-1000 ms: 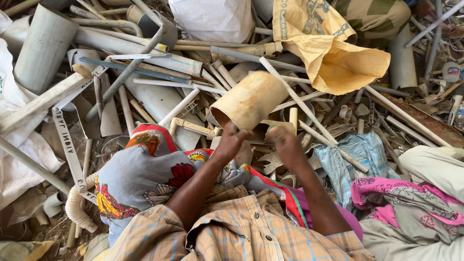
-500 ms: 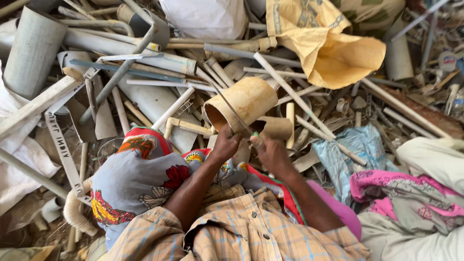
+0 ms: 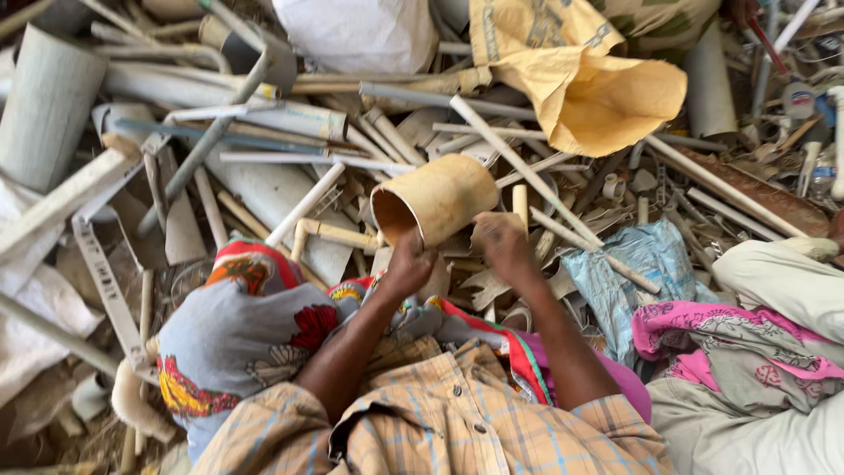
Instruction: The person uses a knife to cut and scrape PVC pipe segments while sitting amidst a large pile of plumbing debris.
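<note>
The tan pipe piece (image 3: 437, 199) lies tilted, open mouth facing lower left, long axis running up-right; left hand (image 3: 410, 264) grips its rim; right hand (image 3: 503, 244) curls closed beside it, touching.

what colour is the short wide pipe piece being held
Tan, yellowish-brown; the pipe piece shows best in the head view.

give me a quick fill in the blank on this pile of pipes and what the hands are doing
1. The left hand grips the rim of a short, wide tan plastic ____ section.
2. The right hand rests on flat broken scraps, ____ the tan section.
3. Above the tan section lies a crumpled sack coloured ____.
4. The open mouth of the tan section faces the picture's ____ side.

Missing words: pipe; beside; yellow; left
</note>
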